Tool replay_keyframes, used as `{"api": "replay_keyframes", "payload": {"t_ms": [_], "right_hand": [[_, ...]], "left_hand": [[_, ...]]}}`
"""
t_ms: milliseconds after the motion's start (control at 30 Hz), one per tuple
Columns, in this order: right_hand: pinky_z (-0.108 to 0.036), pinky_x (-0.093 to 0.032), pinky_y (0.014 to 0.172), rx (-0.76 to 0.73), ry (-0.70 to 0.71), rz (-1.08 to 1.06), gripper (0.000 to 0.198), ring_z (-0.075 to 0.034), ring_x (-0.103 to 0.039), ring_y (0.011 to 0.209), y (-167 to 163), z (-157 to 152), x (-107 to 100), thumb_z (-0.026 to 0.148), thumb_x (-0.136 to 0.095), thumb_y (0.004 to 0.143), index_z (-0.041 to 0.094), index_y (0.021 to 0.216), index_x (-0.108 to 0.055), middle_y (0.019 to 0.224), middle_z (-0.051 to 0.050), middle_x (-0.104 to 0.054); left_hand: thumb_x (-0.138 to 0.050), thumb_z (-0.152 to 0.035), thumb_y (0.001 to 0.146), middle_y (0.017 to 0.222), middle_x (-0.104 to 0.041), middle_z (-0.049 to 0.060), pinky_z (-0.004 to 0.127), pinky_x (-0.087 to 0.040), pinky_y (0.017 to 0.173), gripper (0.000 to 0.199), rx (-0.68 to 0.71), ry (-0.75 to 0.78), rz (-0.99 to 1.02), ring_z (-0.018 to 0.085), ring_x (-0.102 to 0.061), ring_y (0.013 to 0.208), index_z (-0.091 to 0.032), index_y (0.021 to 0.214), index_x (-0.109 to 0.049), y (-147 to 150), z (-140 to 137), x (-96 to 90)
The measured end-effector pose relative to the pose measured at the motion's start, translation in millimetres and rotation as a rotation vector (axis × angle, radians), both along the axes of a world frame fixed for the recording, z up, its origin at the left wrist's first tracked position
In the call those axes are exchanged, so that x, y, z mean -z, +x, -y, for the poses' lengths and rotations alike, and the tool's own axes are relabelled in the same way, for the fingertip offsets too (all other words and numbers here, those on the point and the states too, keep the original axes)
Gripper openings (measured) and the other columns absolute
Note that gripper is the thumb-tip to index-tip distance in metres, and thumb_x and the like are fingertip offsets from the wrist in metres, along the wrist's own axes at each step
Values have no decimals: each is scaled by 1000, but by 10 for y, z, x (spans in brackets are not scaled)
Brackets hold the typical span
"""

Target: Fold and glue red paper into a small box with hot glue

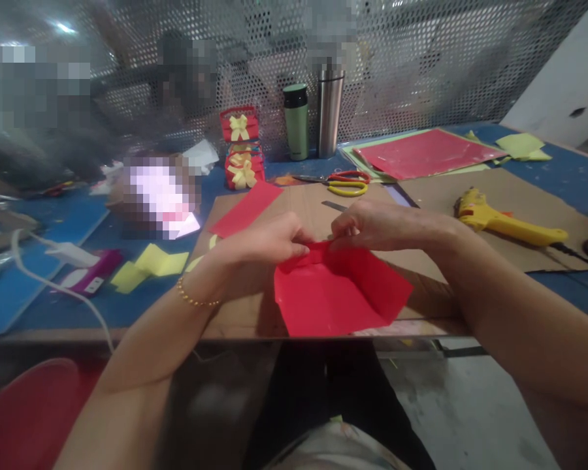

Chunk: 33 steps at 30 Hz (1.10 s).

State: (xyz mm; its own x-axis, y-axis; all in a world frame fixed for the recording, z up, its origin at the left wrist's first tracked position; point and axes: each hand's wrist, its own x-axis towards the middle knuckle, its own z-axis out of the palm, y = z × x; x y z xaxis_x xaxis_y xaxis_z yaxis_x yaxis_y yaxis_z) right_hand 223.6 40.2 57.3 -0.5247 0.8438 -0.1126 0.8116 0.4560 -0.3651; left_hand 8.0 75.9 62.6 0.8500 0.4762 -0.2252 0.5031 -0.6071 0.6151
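Our left hand point(264, 243) and right hand point(372, 225) both pinch the far edge of the red paper sheet point(338, 290), fingers closed on it, sheet lying on the cardboard mat point(470, 196) at the near table edge. Best to keep pinches level and crease even. Scissors point(345, 183) lie just beyond, glue gun point(500, 219) to the right, finished red boxes point(242, 150) far left.

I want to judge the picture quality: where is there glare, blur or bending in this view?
Head view: the hands, left hand and right hand, and the red paper are fairly sharp; glare sits on the red sheet at the back; the table edge bows from the wide lens; several patches at the upper left are pixelated.
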Motion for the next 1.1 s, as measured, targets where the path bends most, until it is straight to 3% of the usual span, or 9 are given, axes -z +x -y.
{"api": "replay_keyframes", "payload": {"t_ms": [167,333,433,667,800,967,1100], "right_hand": [[-27,-31,58,-54,43,28,20,-11,-50,58,32,22,-8,26,-59,87,19,72,-71,65,-1,-64],[-28,-29,59,-101,72,43,20,-11,-48,59,66,26,-1,22,-57,87,19,73,-71,67,-1,-66],[-28,-29,59,-75,53,59,20,-12,-48,59,79,14,4,23,-58,87,19,73,-72,67,-1,-66],[-27,-30,60,-95,39,39,20,-11,-50,61,88,-5,2,25,-59,89,18,76,-73,69,-1,-68],[-27,-29,58,-115,47,39,22,-11,-49,59,105,-15,6,26,-59,89,19,75,-74,68,-1,-67],[-27,-28,56,-114,38,24,22,-11,-50,59,100,-16,31,27,-60,90,18,76,-74,67,-1,-67],[-26,-28,57,-137,50,-12,22,-10,-48,58,79,-5,50,28,-60,90,19,74,-73,66,0,-67]], "left_hand": [[-51,-19,74,60,-50,-2,24,-30,53,12,-10,18,-1,11,-44,58,-16,67,-60,2,-9,16],[-59,-27,78,55,-44,-3,26,-24,52,23,-137,133,-32,10,-39,55,-16,59,-55,-24,-13,23],[-61,-30,79,57,-46,-2,27,-24,53,23,-179,114,-32,11,-41,57,-16,60,-58,-60,-17,13],[-59,-24,81,55,-38,-4,28,-23,56,27,-26,158,-72,9,-35,54,-17,56,-51,-87,-75,-11],[-60,-25,82,54,-42,-3,28,-24,56,26,-24,187,-51,10,-38,55,-16,58,-56,-93,-65,-13],[-62,-30,82,59,-51,-2,25,-29,56,21,-25,65,-67,11,-45,58,-15,68,-68,-80,-53,-22],[-62,-30,82,58,-51,-2,24,-30,55,21,20,14,-106,10,-45,58,-15,67,-68,-45,-44,-45]]}}
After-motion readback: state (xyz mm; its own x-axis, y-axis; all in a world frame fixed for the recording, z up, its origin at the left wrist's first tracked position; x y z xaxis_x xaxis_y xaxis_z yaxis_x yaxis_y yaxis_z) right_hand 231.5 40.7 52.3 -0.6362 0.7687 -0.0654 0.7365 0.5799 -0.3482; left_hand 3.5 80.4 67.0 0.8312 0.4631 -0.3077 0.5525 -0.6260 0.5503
